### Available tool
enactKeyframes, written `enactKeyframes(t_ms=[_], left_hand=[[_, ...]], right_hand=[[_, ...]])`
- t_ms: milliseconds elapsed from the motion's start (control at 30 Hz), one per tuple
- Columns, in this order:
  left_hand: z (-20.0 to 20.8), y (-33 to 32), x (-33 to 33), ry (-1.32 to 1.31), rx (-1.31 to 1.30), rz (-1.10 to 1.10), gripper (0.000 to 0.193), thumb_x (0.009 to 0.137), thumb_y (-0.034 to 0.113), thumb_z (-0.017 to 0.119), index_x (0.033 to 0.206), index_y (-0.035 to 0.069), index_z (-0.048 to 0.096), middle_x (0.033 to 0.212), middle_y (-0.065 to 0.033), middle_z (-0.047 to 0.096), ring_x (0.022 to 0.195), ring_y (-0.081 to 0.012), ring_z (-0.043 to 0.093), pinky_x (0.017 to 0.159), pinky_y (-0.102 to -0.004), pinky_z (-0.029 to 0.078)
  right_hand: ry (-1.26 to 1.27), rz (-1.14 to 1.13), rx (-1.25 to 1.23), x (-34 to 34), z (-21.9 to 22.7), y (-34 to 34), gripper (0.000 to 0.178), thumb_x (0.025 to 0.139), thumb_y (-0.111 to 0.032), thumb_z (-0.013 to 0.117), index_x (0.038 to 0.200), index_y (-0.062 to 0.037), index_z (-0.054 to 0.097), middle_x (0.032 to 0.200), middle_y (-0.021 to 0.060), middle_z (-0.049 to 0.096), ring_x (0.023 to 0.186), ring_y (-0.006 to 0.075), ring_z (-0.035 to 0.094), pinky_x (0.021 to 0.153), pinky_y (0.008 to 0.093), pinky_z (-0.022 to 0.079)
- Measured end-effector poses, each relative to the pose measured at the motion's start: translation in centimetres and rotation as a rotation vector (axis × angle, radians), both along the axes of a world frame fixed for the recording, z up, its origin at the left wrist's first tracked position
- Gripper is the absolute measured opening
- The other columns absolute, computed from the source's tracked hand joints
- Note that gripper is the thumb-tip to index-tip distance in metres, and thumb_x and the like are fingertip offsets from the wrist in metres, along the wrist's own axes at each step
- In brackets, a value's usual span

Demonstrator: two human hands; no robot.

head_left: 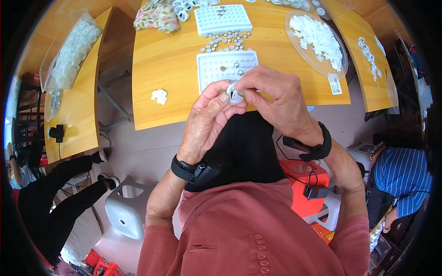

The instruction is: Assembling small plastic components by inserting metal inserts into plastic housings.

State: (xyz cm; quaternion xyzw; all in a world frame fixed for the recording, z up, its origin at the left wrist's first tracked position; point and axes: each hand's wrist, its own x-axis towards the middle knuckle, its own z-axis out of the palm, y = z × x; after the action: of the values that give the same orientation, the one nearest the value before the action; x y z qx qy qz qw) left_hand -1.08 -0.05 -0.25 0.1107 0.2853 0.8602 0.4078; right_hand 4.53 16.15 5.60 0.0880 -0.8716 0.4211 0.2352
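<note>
While the half-curled left hand [206, 112] holds a white part [236, 97] between thumb and fingers, the right hand [278, 94] pinches its other side, nearly closed; beyond both lie a tray [203, 70], then metal discs [225, 41] on the worktop [161, 55].

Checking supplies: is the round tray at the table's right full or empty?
Partly full: white pieces lie heaped over much of the round tray, while its lower left side shows bare.
</note>
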Motion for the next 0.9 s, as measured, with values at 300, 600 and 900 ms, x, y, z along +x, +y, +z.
enactKeyframes(t_ms=[300, 600, 900], left_hand=[[-0.15, -0.09, -0.08, 0.011, 0.011, -0.021, 0.029, 0.095, 0.016, 0.051, 0.119, -0.001, 0.049, 0.107, -0.0149, 0.06, 0.093, -0.0223, 0.062, 0.085, -0.0341, 0.051], [-0.22, -0.06, -0.1, 0.009, -0.004, -0.009, 0.03, 0.095, 0.015, 0.051, 0.119, -0.001, 0.049, 0.106, -0.0149, 0.061, 0.093, -0.0228, 0.062, 0.085, -0.0342, 0.051], [-0.15, -0.08, 0.18, -0.026, -0.045, -0.01, 0.029, 0.095, 0.014, 0.05, 0.119, -0.003, 0.049, 0.107, -0.0156, 0.061, 0.091, -0.0224, 0.063, 0.084, -0.0336, 0.052]], right_hand=[[-0.014, 0.036, 0.002, -0.12, 0.21, 0.39, 0.011, 0.075, 0.001, 0.064, 0.084, -0.0036, 0.065, 0.078, 0.0106, 0.063, 0.067, 0.0254, 0.063, 0.059, 0.0305, 0.049], [0.026, 0.015, 0.038, -0.13, 0.0, 0.1, 0.011, 0.075, 0.001, 0.064, 0.084, -0.0038, 0.064, 0.079, 0.0103, 0.062, 0.067, 0.0254, 0.062, 0.058, 0.0311, 0.049], [-0.009, 0.051, 0.059, -0.17, -0.39, 0.32, 0.009, 0.074, 0.001, 0.064, 0.083, -0.0024, 0.063, 0.077, 0.0102, 0.061, 0.065, 0.0253, 0.062, 0.056, 0.0317, 0.048]])
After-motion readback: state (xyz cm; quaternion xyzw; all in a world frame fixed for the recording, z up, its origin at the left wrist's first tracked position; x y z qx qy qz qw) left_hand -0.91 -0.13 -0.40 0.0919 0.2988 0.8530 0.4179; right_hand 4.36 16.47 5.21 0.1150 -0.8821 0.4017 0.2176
